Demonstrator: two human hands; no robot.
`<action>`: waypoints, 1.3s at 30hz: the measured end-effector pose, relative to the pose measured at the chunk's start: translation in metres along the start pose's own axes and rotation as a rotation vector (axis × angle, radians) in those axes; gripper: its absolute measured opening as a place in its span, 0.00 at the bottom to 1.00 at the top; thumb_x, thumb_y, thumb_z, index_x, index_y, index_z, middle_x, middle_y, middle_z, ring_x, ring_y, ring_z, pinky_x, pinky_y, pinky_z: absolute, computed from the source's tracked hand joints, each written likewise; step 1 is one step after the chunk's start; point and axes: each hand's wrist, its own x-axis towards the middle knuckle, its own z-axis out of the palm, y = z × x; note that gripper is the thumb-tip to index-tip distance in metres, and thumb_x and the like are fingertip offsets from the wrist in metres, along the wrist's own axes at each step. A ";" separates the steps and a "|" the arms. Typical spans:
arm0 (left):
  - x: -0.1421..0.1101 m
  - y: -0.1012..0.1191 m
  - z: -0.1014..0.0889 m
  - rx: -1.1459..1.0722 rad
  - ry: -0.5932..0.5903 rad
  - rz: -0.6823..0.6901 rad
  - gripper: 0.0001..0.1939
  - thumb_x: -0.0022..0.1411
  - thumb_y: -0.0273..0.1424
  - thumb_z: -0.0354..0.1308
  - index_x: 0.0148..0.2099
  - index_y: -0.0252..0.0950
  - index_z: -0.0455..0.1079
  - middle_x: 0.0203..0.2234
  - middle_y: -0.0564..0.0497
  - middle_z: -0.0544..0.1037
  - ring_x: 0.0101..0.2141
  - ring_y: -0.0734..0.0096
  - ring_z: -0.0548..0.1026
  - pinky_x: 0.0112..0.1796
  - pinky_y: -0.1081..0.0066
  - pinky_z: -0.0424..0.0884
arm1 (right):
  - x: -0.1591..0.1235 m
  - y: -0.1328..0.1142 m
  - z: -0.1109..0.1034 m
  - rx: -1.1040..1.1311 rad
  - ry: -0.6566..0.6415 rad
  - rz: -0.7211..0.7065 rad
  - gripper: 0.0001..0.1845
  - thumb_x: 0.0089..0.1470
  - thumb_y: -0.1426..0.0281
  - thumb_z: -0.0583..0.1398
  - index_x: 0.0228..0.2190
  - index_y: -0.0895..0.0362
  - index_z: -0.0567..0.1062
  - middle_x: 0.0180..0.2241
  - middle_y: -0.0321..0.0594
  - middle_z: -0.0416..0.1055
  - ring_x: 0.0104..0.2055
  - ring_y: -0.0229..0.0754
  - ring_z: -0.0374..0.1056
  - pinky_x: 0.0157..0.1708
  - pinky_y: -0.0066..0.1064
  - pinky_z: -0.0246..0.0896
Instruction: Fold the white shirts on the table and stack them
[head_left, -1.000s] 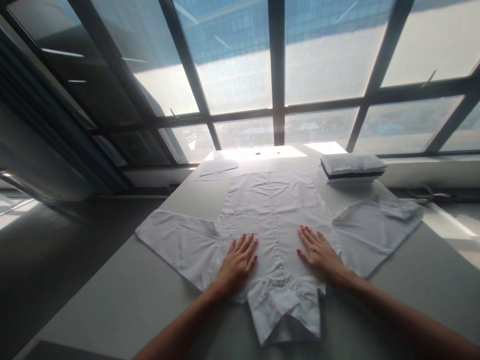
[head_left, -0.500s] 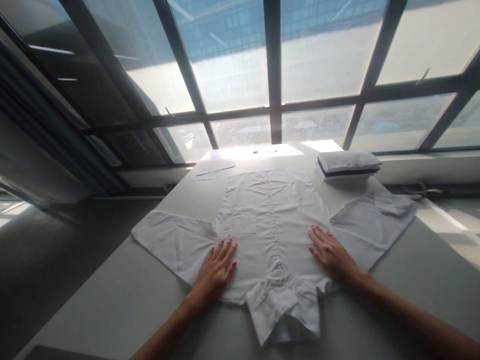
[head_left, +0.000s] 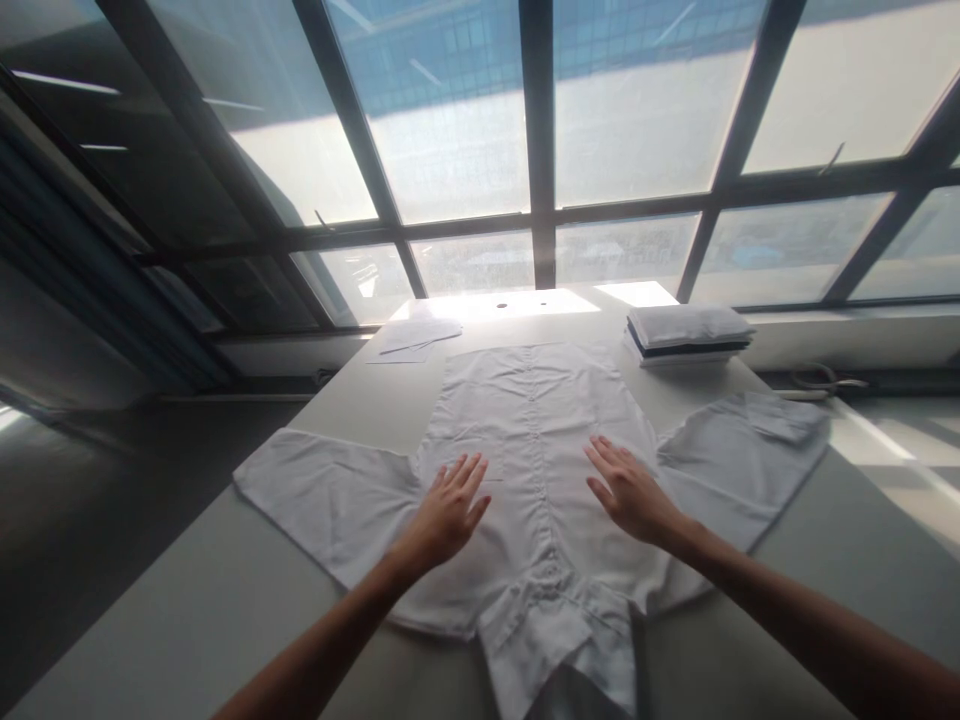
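Note:
A white short-sleeved shirt lies spread flat on the grey table, collar toward me, both sleeves stretched out to the sides. My left hand is open, fingers extended, just over the shirt's body left of the button line. My right hand is open too, fingers spread, over the shirt to the right of the buttons. Neither hand holds anything.
A stack of folded garments sits at the table's far right corner. Some sheets of paper lie at the far left. Large windows rise behind the table. A cable lies on the sill at right.
Both hands slid outward over the shirt, then came back toward the button line and further up the body. The view has shifted slightly.

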 end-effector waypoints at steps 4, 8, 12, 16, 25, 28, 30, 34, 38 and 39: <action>0.107 0.027 -0.005 -0.085 -0.024 -0.035 0.28 0.75 0.34 0.42 0.73 0.33 0.57 0.70 0.40 0.60 0.70 0.53 0.56 0.66 0.49 0.57 | 0.093 -0.035 0.008 -0.013 0.006 0.073 0.33 0.66 0.70 0.46 0.69 0.69 0.58 0.72 0.55 0.48 0.75 0.53 0.42 0.70 0.50 0.41; 0.174 0.037 0.014 -0.074 0.036 -0.079 0.27 0.74 0.29 0.40 0.72 0.31 0.57 0.70 0.37 0.59 0.71 0.53 0.54 0.66 0.48 0.55 | 0.154 -0.044 0.032 -0.027 -0.014 0.103 0.33 0.66 0.72 0.46 0.70 0.67 0.55 0.73 0.54 0.47 0.75 0.51 0.40 0.70 0.49 0.39; 0.183 0.031 0.039 -0.051 0.039 -0.116 0.28 0.75 0.31 0.40 0.73 0.33 0.57 0.71 0.40 0.58 0.71 0.50 0.54 0.66 0.46 0.54 | 0.165 -0.029 0.055 -0.069 -0.046 0.114 0.32 0.70 0.66 0.44 0.70 0.66 0.55 0.73 0.56 0.46 0.75 0.52 0.39 0.70 0.51 0.35; 0.179 0.026 0.049 -0.051 0.049 -0.116 0.28 0.76 0.34 0.40 0.74 0.37 0.56 0.72 0.43 0.57 0.71 0.50 0.54 0.67 0.46 0.52 | 0.161 -0.005 0.058 -0.076 -0.068 0.106 0.34 0.71 0.59 0.44 0.71 0.63 0.53 0.74 0.53 0.43 0.76 0.52 0.37 0.70 0.51 0.32; 0.182 0.024 0.051 -0.064 0.014 -0.141 0.29 0.76 0.35 0.39 0.75 0.36 0.54 0.72 0.45 0.55 0.71 0.51 0.53 0.67 0.47 0.51 | 0.160 0.112 0.023 -0.191 -0.053 0.404 0.37 0.70 0.57 0.44 0.71 0.65 0.52 0.74 0.51 0.43 0.75 0.48 0.38 0.72 0.47 0.31; 0.181 0.024 0.052 -0.059 0.014 -0.146 0.29 0.76 0.36 0.39 0.75 0.37 0.54 0.72 0.47 0.55 0.71 0.53 0.52 0.68 0.48 0.50 | 0.160 0.130 0.017 -0.202 -0.042 0.444 0.36 0.70 0.58 0.43 0.71 0.65 0.53 0.74 0.51 0.44 0.75 0.49 0.40 0.72 0.49 0.33; 0.181 0.025 0.051 -0.055 0.014 -0.147 0.29 0.76 0.36 0.39 0.75 0.37 0.53 0.73 0.47 0.55 0.71 0.53 0.52 0.68 0.48 0.50 | 0.163 0.124 0.015 -0.216 -0.025 0.461 0.36 0.70 0.60 0.44 0.70 0.68 0.55 0.73 0.55 0.46 0.75 0.52 0.41 0.71 0.52 0.33; 0.182 0.026 0.050 -0.047 0.010 -0.155 0.29 0.76 0.36 0.39 0.75 0.36 0.54 0.72 0.47 0.55 0.71 0.53 0.52 0.68 0.48 0.51 | 0.179 0.081 0.024 -0.169 0.019 0.341 0.35 0.70 0.62 0.45 0.68 0.72 0.56 0.72 0.64 0.46 0.75 0.58 0.40 0.70 0.55 0.34; 0.182 0.026 0.050 -0.031 0.010 -0.150 0.29 0.76 0.37 0.38 0.74 0.36 0.55 0.72 0.46 0.56 0.71 0.53 0.53 0.68 0.48 0.51 | 0.200 0.031 0.048 -0.077 -0.053 0.052 0.34 0.71 0.59 0.44 0.71 0.62 0.55 0.73 0.51 0.46 0.75 0.48 0.39 0.71 0.47 0.38; 0.182 0.026 0.049 -0.028 0.006 -0.148 0.29 0.76 0.37 0.38 0.74 0.36 0.56 0.72 0.46 0.56 0.71 0.53 0.53 0.68 0.48 0.51 | 0.205 0.025 0.053 -0.059 -0.078 -0.016 0.34 0.71 0.59 0.44 0.71 0.62 0.55 0.73 0.50 0.46 0.75 0.48 0.39 0.71 0.48 0.37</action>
